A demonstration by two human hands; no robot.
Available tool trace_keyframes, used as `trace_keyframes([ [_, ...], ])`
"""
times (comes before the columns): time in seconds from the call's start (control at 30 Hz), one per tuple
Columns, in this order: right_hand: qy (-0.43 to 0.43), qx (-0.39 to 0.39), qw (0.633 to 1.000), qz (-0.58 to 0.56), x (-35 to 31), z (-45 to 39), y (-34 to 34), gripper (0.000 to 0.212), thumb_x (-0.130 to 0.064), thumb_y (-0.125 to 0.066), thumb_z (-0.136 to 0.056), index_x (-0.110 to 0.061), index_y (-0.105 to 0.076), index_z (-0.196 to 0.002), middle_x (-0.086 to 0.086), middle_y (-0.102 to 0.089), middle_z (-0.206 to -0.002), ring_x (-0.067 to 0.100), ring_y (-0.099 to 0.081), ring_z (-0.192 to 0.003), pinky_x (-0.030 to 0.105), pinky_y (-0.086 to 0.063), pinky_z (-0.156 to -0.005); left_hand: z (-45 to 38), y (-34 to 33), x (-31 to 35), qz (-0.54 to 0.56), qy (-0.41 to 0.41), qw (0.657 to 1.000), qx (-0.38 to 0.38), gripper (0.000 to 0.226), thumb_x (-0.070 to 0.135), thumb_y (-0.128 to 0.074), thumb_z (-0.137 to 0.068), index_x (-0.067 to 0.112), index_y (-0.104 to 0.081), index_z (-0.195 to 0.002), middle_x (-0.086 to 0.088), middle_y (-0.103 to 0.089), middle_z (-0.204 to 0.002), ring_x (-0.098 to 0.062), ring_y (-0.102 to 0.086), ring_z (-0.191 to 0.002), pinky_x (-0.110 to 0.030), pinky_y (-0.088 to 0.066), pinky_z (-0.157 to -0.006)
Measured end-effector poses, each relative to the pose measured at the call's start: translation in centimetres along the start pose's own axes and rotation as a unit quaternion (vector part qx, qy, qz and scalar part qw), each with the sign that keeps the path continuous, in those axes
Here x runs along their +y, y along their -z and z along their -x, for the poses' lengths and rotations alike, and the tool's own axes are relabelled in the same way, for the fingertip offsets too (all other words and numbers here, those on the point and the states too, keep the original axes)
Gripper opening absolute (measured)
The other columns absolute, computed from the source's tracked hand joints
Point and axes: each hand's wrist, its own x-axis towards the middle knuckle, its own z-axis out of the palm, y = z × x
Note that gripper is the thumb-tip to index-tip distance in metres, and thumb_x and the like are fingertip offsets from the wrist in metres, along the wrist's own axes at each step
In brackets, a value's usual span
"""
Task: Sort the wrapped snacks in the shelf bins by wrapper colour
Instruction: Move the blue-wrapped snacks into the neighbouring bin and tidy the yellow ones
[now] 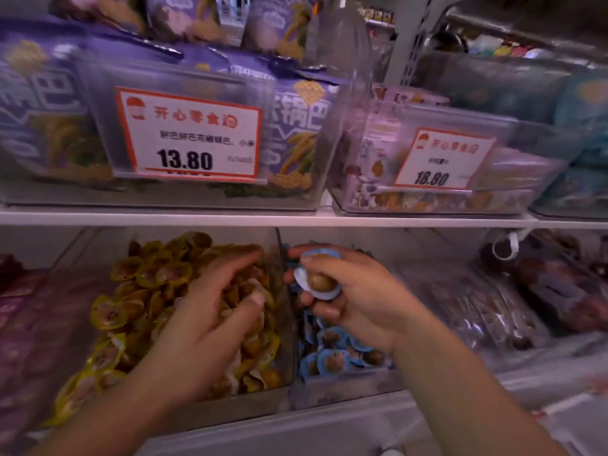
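On the lower shelf a clear bin [75, 274] holds a heap of yellow-wrapped snacks [148, 274]. Right of it, a second clear bin [345, 394] holds blue-wrapped snacks [332, 357]. My left hand [210, 317] reaches into the yellow heap with fingers curled among the wrappers; whether it holds one is hidden. My right hand [355, 297] hovers over the blue bin and grips several blue-wrapped snacks [319, 281], one showing a brown piece under its clear front.
A white shelf board [296, 220] runs above the bins. On it stand clear bins of purple snack bags [296, 126] with a price tag [190, 133] and a second tagged bin [444, 159]. Dark and purple packets fill bins at the far left [19, 307] and right [543, 291].
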Motion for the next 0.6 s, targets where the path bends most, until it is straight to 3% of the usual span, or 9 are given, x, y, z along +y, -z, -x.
trace_keyframes([
  [0.07, 0.008, 0.066, 0.996, 0.063, -0.3, -1.6, 3.2, 0.012, -0.007, -0.053, -0.098, 0.002, -0.061, -0.1, 0.026, -0.056, -0.085, 0.026, -0.058, -0.061, 0.022, -0.039, -0.04, -0.6, 0.8, -1.3, -0.092, -0.009, 0.996, 0.001, 0.028, 0.03, -0.063, -0.092, 0.048, -0.062, -0.113, 0.031, -0.056, -0.122, 0.009, -0.052, -0.118, -0.018, -0.041, -0.102],
  [0.13, 0.021, 0.162, 0.975, 0.149, -0.4, -3.5, 6.0, 0.023, -0.017, -0.054, -0.1, -0.006, -0.058, -0.12, 0.019, -0.06, -0.098, 0.028, -0.063, -0.08, 0.025, -0.052, -0.061, -0.6, 1.6, -2.1, -0.141, -0.003, 0.99, -0.026, 0.034, 0.022, -0.063, -0.091, 0.054, -0.063, -0.105, 0.03, -0.059, -0.116, 0.01, -0.056, -0.11, -0.01, -0.041, -0.094],
  [0.2, 0.047, 0.224, 0.939, 0.258, -0.4, -4.8, 8.5, 0.041, -0.02, -0.055, -0.1, -0.013, -0.049, -0.14, 0.005, -0.06, -0.114, 0.015, -0.06, -0.093, 0.01, -0.05, -0.074, -0.5, 2.5, -2.3, -0.17, 0.013, 0.984, -0.043, 0.03, 0.032, -0.059, -0.091, 0.058, -0.062, -0.105, 0.032, -0.061, -0.111, 0.01, -0.058, -0.104, -0.012, -0.045, -0.089],
  [0.27, 0.094, 0.259, 0.914, 0.299, -0.5, -5.4, 10.3, 0.031, -0.013, -0.052, -0.1, -0.013, -0.058, -0.131, 0.006, -0.063, -0.121, 0.013, -0.057, -0.099, 0.014, -0.05, -0.082, -0.5, 3.8, -1.9, -0.194, 0.015, 0.98, -0.026, 0.023, 0.046, -0.05, -0.092, 0.059, -0.06, -0.107, 0.033, -0.065, -0.102, 0.01, -0.062, -0.093, -0.016, -0.05, -0.08],
  [0.33, 0.161, 0.286, 0.89, 0.315, -0.2, -5.0, 10.7, 0.024, -0.006, -0.049, -0.096, -0.016, -0.068, -0.106, 0.008, -0.07, -0.112, 0.016, -0.062, -0.1, 0.018, -0.051, -0.086, -0.4, 5.4, -1.3, -0.253, 0.0, 0.967, 0.002, 0.024, 0.046, -0.043, -0.098, 0.052, -0.062, -0.112, 0.027, -0.069, -0.089, 0.005, -0.064, -0.085, -0.024, -0.054, -0.076],
  [0.4, 0.229, 0.279, 0.872, 0.33, -0.1, -4.1, 9.5, 0.03, -0.002, -0.047, -0.091, -0.02, -0.07, -0.089, 0.001, -0.074, -0.097, 0.016, -0.066, -0.097, 0.01, -0.048, -0.079, 0.3, 7.1, -0.5, -0.294, -0.019, 0.955, 0.034, 0.031, 0.042, -0.042, -0.094, 0.041, -0.065, -0.114, 0.022, -0.068, -0.081, -0.001, -0.064, -0.079, -0.032, -0.053, -0.073],
  [0.5, 0.314, 0.222, 0.857, 0.342, 0.0, -1.9, 5.2, 0.027, -0.012, -0.048, -0.087, -0.026, -0.071, -0.086, -0.005, -0.074, -0.084, 0.019, -0.069, -0.085, 0.03, -0.054, -0.071, 1.8, 9.6, 0.9, -0.33, -0.03, 0.941, 0.066, 0.03, 0.038, -0.044, -0.092, 0.034, -0.066, -0.112, 0.016, -0.069, -0.081, -0.012, -0.064, -0.077, -0.035, -0.05, -0.072],
  [0.53, 0.345, 0.186, 0.848, 0.357, 0.3, -1.0, 3.2, 0.026, -0.016, -0.049, -0.087, -0.029, -0.071, -0.087, -0.007, -0.074, -0.083, 0.016, -0.07, -0.083, 0.03, -0.055, -0.072, 2.4, 10.5, 1.1, -0.348, -0.027, 0.934, 0.075, 0.03, 0.037, -0.045, -0.092, 0.032, -0.067, -0.112, 0.012, -0.069, -0.087, -0.017, -0.065, -0.081, -0.038, -0.051, -0.075],
  [0.6, 0.384, 0.086, 0.833, 0.39, 1.3, 0.9, -0.9, 0.026, -0.02, -0.052, -0.089, -0.038, -0.069, -0.092, -0.019, -0.072, -0.09, 0.001, -0.068, -0.086, 0.013, -0.051, -0.073, 4.1, 12.2, 1.1, -0.374, 0.0, 0.922, 0.1, 0.032, 0.034, -0.048, -0.089, 0.025, -0.067, -0.114, 0.002, -0.065, -0.1, -0.023, -0.062, -0.093, -0.042, -0.049, -0.083],
])
